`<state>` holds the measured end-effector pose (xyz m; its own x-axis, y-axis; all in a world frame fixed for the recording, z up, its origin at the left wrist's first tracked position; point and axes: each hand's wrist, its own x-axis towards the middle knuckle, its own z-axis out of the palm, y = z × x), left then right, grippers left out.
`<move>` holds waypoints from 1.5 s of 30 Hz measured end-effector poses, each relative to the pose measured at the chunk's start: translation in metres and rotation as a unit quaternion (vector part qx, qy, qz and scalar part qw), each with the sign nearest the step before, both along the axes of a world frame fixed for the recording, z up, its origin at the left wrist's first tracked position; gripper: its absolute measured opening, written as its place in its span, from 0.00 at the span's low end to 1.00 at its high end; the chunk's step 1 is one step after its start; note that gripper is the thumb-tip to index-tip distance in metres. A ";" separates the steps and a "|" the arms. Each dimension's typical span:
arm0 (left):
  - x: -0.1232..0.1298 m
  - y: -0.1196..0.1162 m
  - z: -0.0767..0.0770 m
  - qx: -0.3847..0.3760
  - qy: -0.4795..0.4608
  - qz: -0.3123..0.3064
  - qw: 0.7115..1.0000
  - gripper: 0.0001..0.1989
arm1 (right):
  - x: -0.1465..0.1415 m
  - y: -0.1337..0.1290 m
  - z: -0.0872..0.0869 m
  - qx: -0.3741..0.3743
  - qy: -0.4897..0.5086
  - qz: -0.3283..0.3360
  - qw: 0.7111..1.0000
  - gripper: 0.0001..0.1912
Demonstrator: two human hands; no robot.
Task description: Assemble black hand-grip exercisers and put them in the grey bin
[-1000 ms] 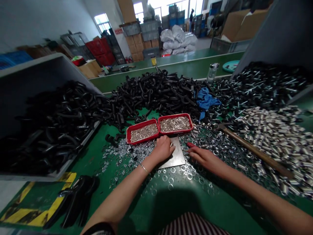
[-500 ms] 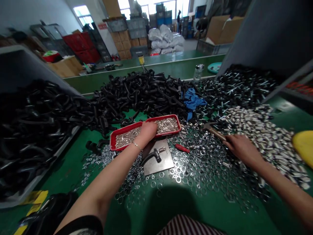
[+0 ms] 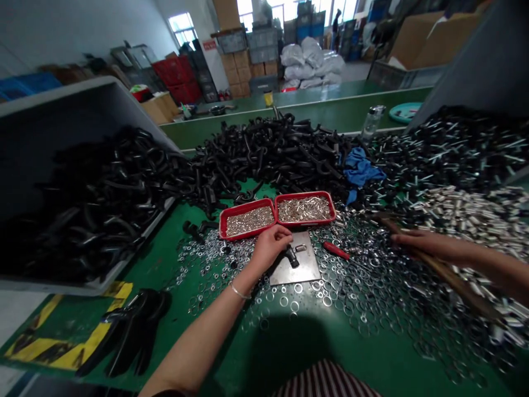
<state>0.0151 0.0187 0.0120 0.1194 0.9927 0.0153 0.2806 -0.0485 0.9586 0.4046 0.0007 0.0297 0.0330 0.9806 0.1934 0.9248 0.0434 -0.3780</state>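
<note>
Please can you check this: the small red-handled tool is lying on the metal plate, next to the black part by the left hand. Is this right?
Not quite: the red-handled tool lies on the loose washers to the right of the metal plate, not on it, as the head view shows. The black part is on the plate, by the left hand.

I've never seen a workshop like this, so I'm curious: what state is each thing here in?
Left hand, closed over a black metal fitting on the steel plate
Right hand, gripping the wooden hammer handle
Red trays, side by side, filled with small silver pieces
Blue cloth, crumpled on the black parts
Glass bottle, standing upright
Black gloves, lying in a heap
</note>
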 end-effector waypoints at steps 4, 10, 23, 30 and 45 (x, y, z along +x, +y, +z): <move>-0.007 -0.019 -0.022 0.000 0.017 0.063 0.998 0.04 | -0.029 0.001 0.018 -0.017 0.121 -0.021 0.992 0.22; -0.001 -0.017 -0.032 0.052 0.085 0.099 0.990 0.04 | -0.038 0.000 0.026 -0.241 0.347 0.078 0.903 0.18; 0.000 -0.039 -0.026 0.208 0.351 -0.025 0.912 0.11 | -0.097 -0.034 0.010 -0.229 0.143 0.234 0.934 0.19; -0.001 -0.059 -0.030 0.142 0.329 -0.033 0.933 0.43 | -0.134 -0.032 0.020 -0.142 0.084 0.251 0.954 0.21; 0.017 -0.101 -0.010 0.059 0.108 0.212 0.969 0.29 | -0.138 -0.018 -0.008 0.061 0.199 0.208 0.956 0.17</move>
